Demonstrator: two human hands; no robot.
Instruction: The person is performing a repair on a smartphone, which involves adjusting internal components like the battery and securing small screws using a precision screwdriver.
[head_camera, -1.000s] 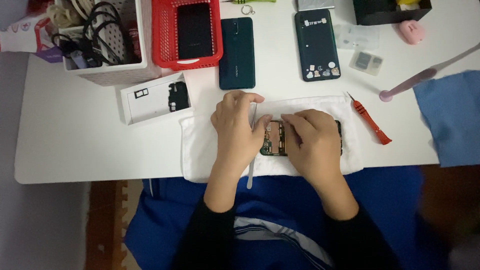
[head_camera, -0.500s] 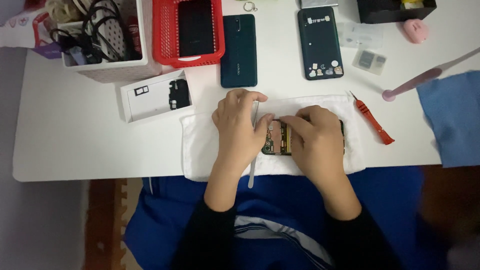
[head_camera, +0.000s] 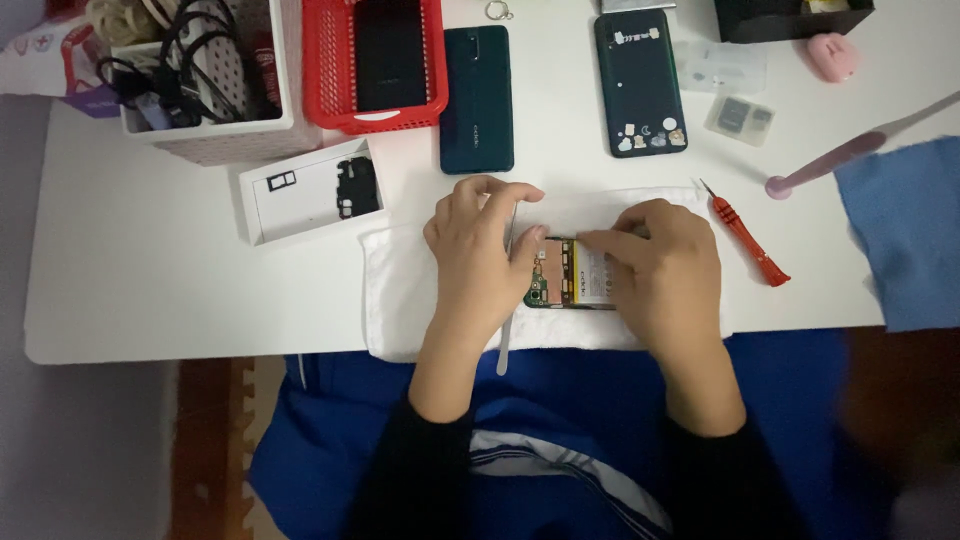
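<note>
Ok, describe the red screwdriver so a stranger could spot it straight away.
Start at the white towel on the white table. Off its right end, past the right hand, lies the red screwdriver: slim, angled, the only red tool there.

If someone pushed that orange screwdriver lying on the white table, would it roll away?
The slim orange screwdriver looks round-handled, so a sideways push would probably roll it across the smooth white table. It looks thin and light, so likely easy to lift. Its fine metal tip may be sharp, so take it by the handle.
</note>
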